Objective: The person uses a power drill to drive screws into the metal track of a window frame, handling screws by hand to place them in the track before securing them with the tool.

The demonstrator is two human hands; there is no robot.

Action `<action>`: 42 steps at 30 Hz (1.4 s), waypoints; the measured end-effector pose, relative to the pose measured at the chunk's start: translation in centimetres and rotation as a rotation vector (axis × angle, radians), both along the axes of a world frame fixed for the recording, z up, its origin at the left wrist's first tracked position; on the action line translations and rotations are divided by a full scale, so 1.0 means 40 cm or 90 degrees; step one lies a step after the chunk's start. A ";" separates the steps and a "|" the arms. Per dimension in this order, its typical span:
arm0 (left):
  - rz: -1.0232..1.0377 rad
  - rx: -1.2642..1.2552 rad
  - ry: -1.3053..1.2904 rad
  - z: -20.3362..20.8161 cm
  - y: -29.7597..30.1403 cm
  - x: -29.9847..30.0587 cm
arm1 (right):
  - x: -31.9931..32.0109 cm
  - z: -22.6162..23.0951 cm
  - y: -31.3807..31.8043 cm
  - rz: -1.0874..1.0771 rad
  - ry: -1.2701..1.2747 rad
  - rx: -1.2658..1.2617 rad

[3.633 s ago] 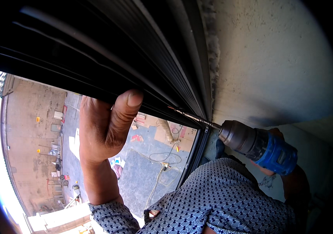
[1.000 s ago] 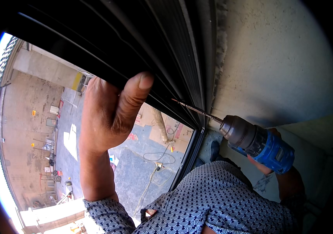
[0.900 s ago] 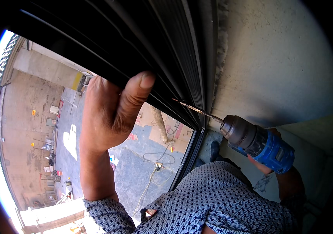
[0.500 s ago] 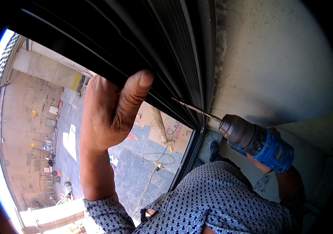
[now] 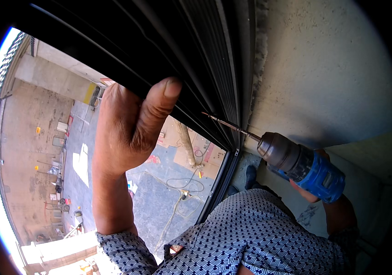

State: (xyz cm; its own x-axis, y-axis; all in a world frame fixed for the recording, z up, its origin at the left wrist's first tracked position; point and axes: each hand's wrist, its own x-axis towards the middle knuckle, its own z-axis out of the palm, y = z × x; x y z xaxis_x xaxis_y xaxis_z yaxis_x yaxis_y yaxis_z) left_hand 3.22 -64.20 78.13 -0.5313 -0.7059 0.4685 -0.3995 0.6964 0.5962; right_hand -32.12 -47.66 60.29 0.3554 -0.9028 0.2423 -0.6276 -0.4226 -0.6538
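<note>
My left hand (image 5: pixel 127 130) grips the black metal window frame (image 5: pixel 196 68), thumb pressed up along its ribbed rail. My right hand (image 5: pixel 313 192), mostly hidden behind the tool, holds a blue and grey power drill (image 5: pixel 303 165). The drill's thin bit (image 5: pixel 226 123) points up and left, its tip at the edge of the frame's track close to my left thumb. My patterned shirt sleeve (image 5: pixel 251 238) fills the lower middle.
A rough plastered wall (image 5: pixel 324 73) runs along the right of the frame. Through the opening I look far down onto a yard (image 5: pixel 168 197) with cables, boards and scattered items. A shoe (image 5: pixel 250 176) stands on the floor by the wall.
Since the oldest frame the drill bit has come back out of the frame and now sits a little left, by the track edge. My left hand shifted slightly upward on the rail.
</note>
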 end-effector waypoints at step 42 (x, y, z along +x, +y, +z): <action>0.000 -0.024 -0.002 -0.013 -0.012 0.007 | 0.051 0.018 -0.028 0.033 -0.134 -0.021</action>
